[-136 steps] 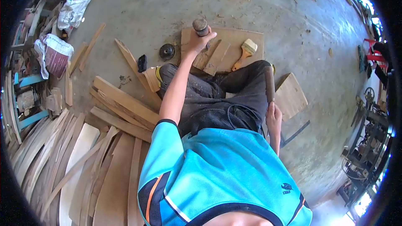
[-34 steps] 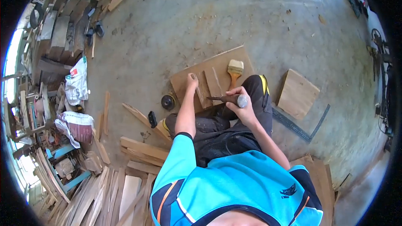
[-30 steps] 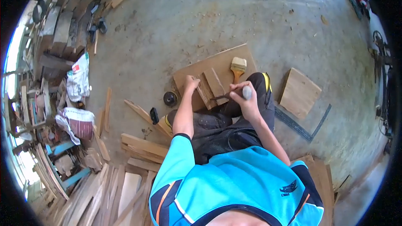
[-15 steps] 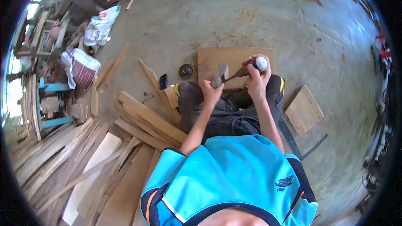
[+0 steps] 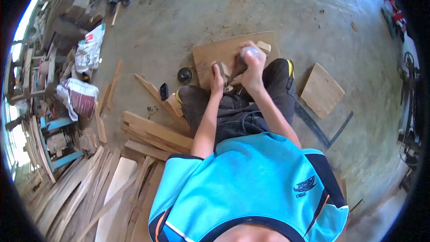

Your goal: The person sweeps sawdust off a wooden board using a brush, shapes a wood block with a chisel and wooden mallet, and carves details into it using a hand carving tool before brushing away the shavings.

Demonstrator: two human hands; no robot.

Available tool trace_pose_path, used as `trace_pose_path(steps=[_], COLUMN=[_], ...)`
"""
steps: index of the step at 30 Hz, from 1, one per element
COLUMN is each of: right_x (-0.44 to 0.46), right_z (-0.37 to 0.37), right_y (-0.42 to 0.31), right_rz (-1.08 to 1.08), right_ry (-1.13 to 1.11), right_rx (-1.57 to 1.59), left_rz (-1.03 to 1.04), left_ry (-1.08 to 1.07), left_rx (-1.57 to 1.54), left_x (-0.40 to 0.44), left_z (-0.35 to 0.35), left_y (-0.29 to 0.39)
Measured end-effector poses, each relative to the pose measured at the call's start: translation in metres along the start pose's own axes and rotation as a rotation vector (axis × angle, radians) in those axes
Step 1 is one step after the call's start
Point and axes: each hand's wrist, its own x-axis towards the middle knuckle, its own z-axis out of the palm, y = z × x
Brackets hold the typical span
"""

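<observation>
Over the panel (image 5: 204, 54) on the floor (image 5: 174, 27), a wooden piece (image 5: 223, 69) is being gripped by the left hand (image 5: 217, 79) and apparently being worked with the long tool (image 5: 240, 66) being held beside it by the right hand (image 5: 252, 65), a steady hold being called for next.

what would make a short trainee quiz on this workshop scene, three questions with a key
1. Multiple choice: which hand holds the chisel-like tool? A, left; B, right; C, neither.
2. True or false: the black round object lies farther to the person's left than the left hand.
3. Fill in: beside the wooden block on the floor lies a dark square shaped like the letter ____.

Key: 1. B, the right hand; 2. True; 3. L.
</observation>
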Motion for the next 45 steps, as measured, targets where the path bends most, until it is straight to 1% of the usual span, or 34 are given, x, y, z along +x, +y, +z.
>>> trace_pose_path(steps=[1,2,3,4,5,6,7,8,9,10,11,12,14,16,18,19,20,22,23,26,27,30,32,34,35,36,37,38,39,40,41,42,44,45], right_x=[-0.002,-0.003,-0.003,-0.005,-0.004,-0.005,-0.008,-0.005,-0.006,-0.008,-0.003,0.005,0.012,0.008,-0.004,-0.003,-0.006,-0.014,-0.011,-0.005,-0.002,-0.003,0.0,0.0,0.003,0.004,0.009,0.01,0.022,0.018,0.009,0.012,0.012,0.011], right_z=[-0.001,-0.002,-0.006,-0.012,-0.026,-0.036,-0.03,-0.031,-0.033,-0.013,-0.023,-0.026,-0.034,-0.028,-0.025,-0.02,-0.016,-0.014,-0.028,-0.023,-0.024,-0.029,-0.032,-0.024,-0.024,-0.03,-0.044,-0.053,-0.06,-0.054,-0.047,-0.042,-0.045,-0.05], right_y=[-0.004,-0.004,0.004,0.016,0.038,0.059,0.055,0.046,0.039,0.011,0.019,0.026,0.029,0.014,0.004,-0.003,0.006,0.038,0.055,0.012,0.002,0.05,0.06,0.021,0.006,0.018,0.035,0.056,0.048,0.043,0.024,0.008,0.003,0.019], right_rz=[-0.008,-0.01,-0.038,0.013,0.105,0.201,0.177,0.193,0.195,0.113,0.052,0.06,0.089,0.073,0.045,0.012,0.01,0.151,0.083,0.062,-0.005,0.176,0.204,0.089,0.093,0.165,0.224,0.163,0.15,0.174,0.138,0.101,0.112,0.171], right_ry=[-0.05,-0.108,-0.062,-0.002,0.023,0.023,0.137,0.081,0.013,-0.056,-0.31,-0.319,-0.171,-0.164,-0.31,-0.397,-0.383,-0.098,-0.203,-0.21,-0.332,-0.195,-0.141,-0.23,-0.286,-0.271,-0.245,-0.1,-0.238,-0.056,-0.08,-0.13,-0.233,-0.18], right_rx=[-0.024,-0.044,-0.121,-0.129,-0.262,-0.121,-0.07,0.026,0.258,0.247,0.252,0.26,0.255,0.254,0.206,0.191,0.199,0.049,-0.002,0.114,0.142,0.036,0.025,0.163,0.219,0.257,0.286,0.454,0.268,0.264,0.164,0.071,0.059,0.077], left_rz=[-0.198,-0.208,-0.193,-0.16,0.046,0.261,0.524,0.296,0.394,0.259,0.175,0.174,0.306,0.265,0.348,0.263,0.264,0.298,0.303,0.318,0.305,0.281,0.207,0.224,0.223,0.153,0.067,0.184,0.163,0.305,0.206,0.273,0.206,0.186], left_ry=[0.062,0.053,-0.01,-0.042,0.007,0.076,0.188,0.134,0.239,0.153,0.129,0.143,0.215,0.224,0.297,0.231,0.221,0.195,0.194,0.277,0.293,0.249,0.171,0.306,0.377,0.192,0.116,0.074,0.182,0.181,0.155,0.099,0.083,0.076], left_rx=[-0.026,-0.025,-0.209,-0.397,-0.299,-0.182,-0.014,-0.189,-0.119,-0.132,-0.225,-0.221,-0.146,-0.098,-0.092,-0.169,-0.156,-0.177,-0.177,-0.129,-0.134,-0.141,-0.3,-0.126,-0.032,-0.171,-0.152,-0.06,-0.279,-0.153,-0.185,-0.162,-0.249,-0.225], left_x=[-0.003,-0.006,-0.008,-0.007,0.002,0.013,0.011,0.013,0.011,0.003,0.0,0.006,0.001,0.0,-0.001,0.001,0.004,-0.001,-0.001,0.0,-0.002,-0.006,-0.004,0.0,0.001,0.003,0.002,0.002,0.0,0.003,-0.008,-0.011,-0.004,-0.009], left_z=[0.006,0.011,0.015,0.012,0.012,0.013,0.01,0.011,0.013,0.004,-0.001,-0.005,-0.001,0.008,0.016,0.015,0.014,0.01,0.016,0.021,0.02,0.014,0.014,0.018,0.02,0.01,-0.002,-0.008,0.004,0.011,0.019,0.025,0.038,0.038], left_y=[0.005,-0.003,-0.017,-0.033,-0.058,-0.073,-0.057,-0.064,-0.064,-0.047,-0.039,-0.039,-0.042,-0.045,-0.043,-0.046,-0.049,-0.042,-0.042,-0.05,-0.042,-0.042,-0.039,-0.045,-0.052,-0.052,-0.04,-0.036,-0.029,-0.035,-0.025,-0.024,-0.042,-0.04])
